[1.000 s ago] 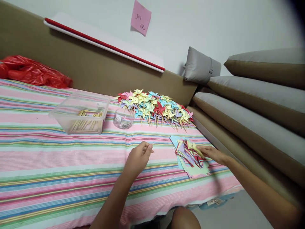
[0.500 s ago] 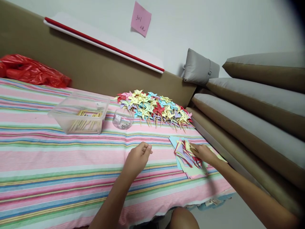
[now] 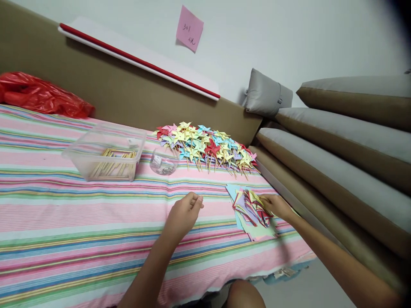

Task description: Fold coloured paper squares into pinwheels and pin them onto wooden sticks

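Observation:
My right hand [image 3: 275, 204] pinches the edge of a yellow paper piece [image 3: 254, 197] on top of a heap of cut coloured paper [image 3: 248, 209]. The heap is red, purple, yellow and cream, and rests on larger light-blue and green sheets [image 3: 261, 232]. My left hand [image 3: 186, 211] hovers over the striped cloth, left of the heap; its fingers are curled together and nothing shows in them. Beyond both hands lies a large pile of paper pinwheels on sticks [image 3: 208, 145].
A clear plastic box [image 3: 75, 154] with thin wooden sticks [image 3: 115, 164] stands at left. Beside it is a round clear container [image 3: 164, 161] with small metal bits. A red plastic bag [image 3: 41, 96] lies at the back left; grey-brown cushions [image 3: 334, 167] line the right side.
My right hand has shifted slightly right, and the yellow paper at its fingertips shows more. The left hand holds nearly the same place.

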Motion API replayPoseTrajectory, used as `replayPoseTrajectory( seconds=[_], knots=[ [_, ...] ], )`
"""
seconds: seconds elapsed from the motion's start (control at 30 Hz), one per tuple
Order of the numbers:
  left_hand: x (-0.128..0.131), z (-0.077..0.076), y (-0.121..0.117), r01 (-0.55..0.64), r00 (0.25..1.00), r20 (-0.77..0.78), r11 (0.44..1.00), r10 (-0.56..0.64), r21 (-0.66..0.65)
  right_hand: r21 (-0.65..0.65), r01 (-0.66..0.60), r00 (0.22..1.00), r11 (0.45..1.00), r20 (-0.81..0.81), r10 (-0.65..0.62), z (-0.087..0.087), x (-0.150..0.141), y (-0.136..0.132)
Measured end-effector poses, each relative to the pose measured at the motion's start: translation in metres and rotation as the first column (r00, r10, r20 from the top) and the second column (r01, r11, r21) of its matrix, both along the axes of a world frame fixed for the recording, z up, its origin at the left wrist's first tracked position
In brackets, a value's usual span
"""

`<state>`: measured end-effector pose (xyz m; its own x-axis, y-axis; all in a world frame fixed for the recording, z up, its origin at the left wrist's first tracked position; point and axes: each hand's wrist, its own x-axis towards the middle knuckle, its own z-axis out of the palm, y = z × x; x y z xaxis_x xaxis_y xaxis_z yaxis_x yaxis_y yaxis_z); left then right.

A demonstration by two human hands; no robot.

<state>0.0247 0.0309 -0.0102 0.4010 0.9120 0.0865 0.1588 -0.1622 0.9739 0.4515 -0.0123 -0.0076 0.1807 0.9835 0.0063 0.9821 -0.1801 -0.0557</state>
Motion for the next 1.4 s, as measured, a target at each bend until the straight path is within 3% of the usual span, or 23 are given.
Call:
replayPoseTrajectory(
  seconds=[0.23,0.47,0.63,0.77,0.93,1.03,1.07,1.13,1.17,1.2,1.23,1.3,1.4],
  knots=[
    [0.0,0.0,0.001,0.003,1.0,-0.019,1.0,-0.003,0.005,0.064,0.018,0.999,0.998,-0.047,-0.015,0.004,0.004,0.002],
    [0.0,0.0,0.001,0.003,1.0,-0.031,1.0,-0.003,0.0,0.124,0.184,0.983,0.975,-0.025,-0.182,0.011,0.009,0.006],
    [0.001,0.001,0.001,0.008,0.999,-0.04,1.0,-0.008,-0.005,0.209,0.321,0.947,0.924,-0.06,-0.316,0.033,0.018,0.002],
    [0.0,0.003,0.0,0.01,0.999,-0.05,1.0,-0.011,-0.007,0.338,0.366,0.93,0.867,-0.156,-0.332,0.061,0.013,-0.007],
    [0.004,0.002,0.0,0.007,1.0,0.012,1.0,-0.007,-0.014,0.532,0.417,0.899,0.736,-0.362,-0.248,0.09,-0.035,-0.015],
    [0.01,0.003,0.0,-0.025,0.989,0.146,0.998,0.033,-0.052,0.557,0.368,0.858,0.745,-0.512,-0.041,0.088,-0.102,-0.008],
    [0.011,0.005,0.0,-0.037,0.979,0.197,0.996,0.052,-0.08,0.545,0.337,0.812,0.768,-0.58,0.056,0.085,-0.13,-0.004],
    [0.009,0.011,0.0,-0.052,0.949,0.3,0.985,0.099,-0.163,0.459,0.285,0.44,0.841,-0.842,0.311,0.078,-0.187,0.007],
    [0.006,0.015,-0.001,-0.047,0.926,0.358,0.976,0.122,-0.211,0.415,0.24,0.288,0.878,-0.894,0.344,0.075,-0.213,0.013],
    [0.003,0.019,-0.002,-0.028,0.897,0.42,0.966,0.137,-0.256,0.385,0.186,0.186,0.904,-0.917,0.352,0.073,-0.237,0.017],
    [-0.002,0.022,-0.002,0.006,0.865,0.481,0.957,0.14,-0.29,0.37,0.135,0.134,0.919,-0.926,0.353,0.07,-0.256,0.021],
    [-0.011,0.026,-0.002,0.089,0.825,0.553,0.941,0.114,-0.327,0.344,0.062,0.114,0.937,-0.935,0.336,0.065,-0.28,0.028],
    [-0.019,0.024,0.001,0.109,0.867,0.489,0.925,0.09,-0.364,0.307,-0.007,0.095,0.952,-0.947,0.307,0.051,-0.29,0.036]
  ],
)
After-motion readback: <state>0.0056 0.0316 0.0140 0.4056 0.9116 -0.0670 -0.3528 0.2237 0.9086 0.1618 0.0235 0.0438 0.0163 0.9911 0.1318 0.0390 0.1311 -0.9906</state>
